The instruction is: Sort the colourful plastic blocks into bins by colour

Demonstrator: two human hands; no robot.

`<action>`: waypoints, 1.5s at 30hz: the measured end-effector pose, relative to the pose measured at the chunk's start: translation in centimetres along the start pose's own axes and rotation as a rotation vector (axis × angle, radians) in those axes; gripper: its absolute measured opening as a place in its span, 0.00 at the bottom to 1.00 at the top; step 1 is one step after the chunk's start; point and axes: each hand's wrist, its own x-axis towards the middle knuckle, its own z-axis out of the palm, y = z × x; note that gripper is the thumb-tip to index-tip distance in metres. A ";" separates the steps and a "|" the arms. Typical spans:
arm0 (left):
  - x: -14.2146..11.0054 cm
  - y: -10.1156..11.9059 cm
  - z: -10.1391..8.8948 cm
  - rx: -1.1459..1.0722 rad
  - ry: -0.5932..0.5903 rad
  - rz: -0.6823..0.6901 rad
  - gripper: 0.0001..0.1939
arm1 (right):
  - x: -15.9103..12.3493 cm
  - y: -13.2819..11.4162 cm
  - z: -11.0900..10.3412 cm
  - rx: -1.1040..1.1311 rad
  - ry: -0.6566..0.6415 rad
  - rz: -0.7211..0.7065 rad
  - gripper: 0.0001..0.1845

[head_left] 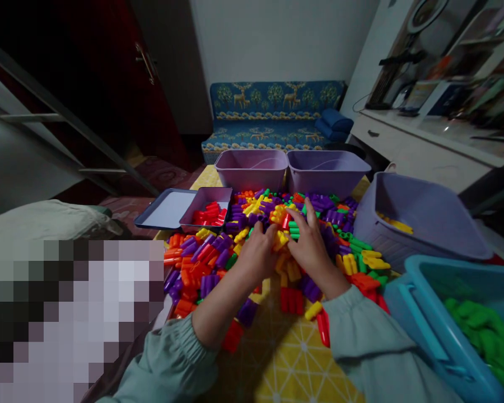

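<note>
A broad heap of plastic building blocks in red, orange, yellow, green and purple [210, 286] lies in front of me. My left hand [258, 252] is over the middle of the heap, its fingers curled at a yellow building block [281, 240]; part of the grip is hidden behind the hand. Just to its right, my right hand [309, 243] has its fingers apart, two of them stretched forward over the blocks. Its thumb side is near the same yellow block. A green block [294, 229] shows between the hands.
Two lilac bins [252, 170] stand behind the heap, with another lilac bin [424, 218] at the right holding yellow blocks. A blue bin [428, 319] with green pieces is nearer. A small tray [187, 218] of red blocks sits left, beside a lid [166, 208]. A yellow patterned cloth [285, 358] covers the table.
</note>
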 end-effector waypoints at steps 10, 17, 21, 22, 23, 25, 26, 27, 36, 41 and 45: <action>3.8 -3.6 1.4 -0.251 0.435 0.111 0.31 | 0.7 2.3 0.9 0.011 0.217 0.067 0.25; 3.1 -3.1 1.3 -0.214 0.362 0.101 0.10 | 0.0 2.2 1.7 0.095 0.309 -0.043 0.15; 3.0 -2.7 1.0 -0.156 0.330 0.103 0.10 | -0.2 2.3 1.7 0.123 0.330 -0.078 0.09; 3.0 -2.7 0.9 -0.149 0.320 0.085 0.11 | -0.2 2.3 1.7 0.125 0.330 -0.084 0.09; 2.9 -2.6 0.9 -0.152 0.312 0.063 0.11 | -0.3 2.3 1.7 0.129 0.332 -0.089 0.08; 2.9 -2.6 0.8 -0.181 0.314 0.026 0.11 | -0.3 2.3 1.7 0.151 0.344 -0.093 0.08; 2.9 -2.6 0.8 -0.200 0.332 0.013 0.10 | -0.4 2.3 1.7 0.167 0.359 -0.085 0.08; 2.8 -2.7 0.8 -0.215 0.363 0.003 0.08 | -0.4 2.2 1.7 0.185 0.377 -0.075 0.09; 2.7 -3.2 1.2 -0.085 0.391 0.090 0.22 | -0.3 2.2 0.5 0.091 0.247 -0.119 0.11; 2.8 -3.5 1.9 -0.008 0.316 0.070 0.27 | -0.2 1.9 0.4 0.029 0.113 -0.141 0.19; 2.9 -3.6 1.9 -0.008 0.292 0.050 0.24 | -0.4 1.7 1.0 0.063 0.085 -0.182 0.20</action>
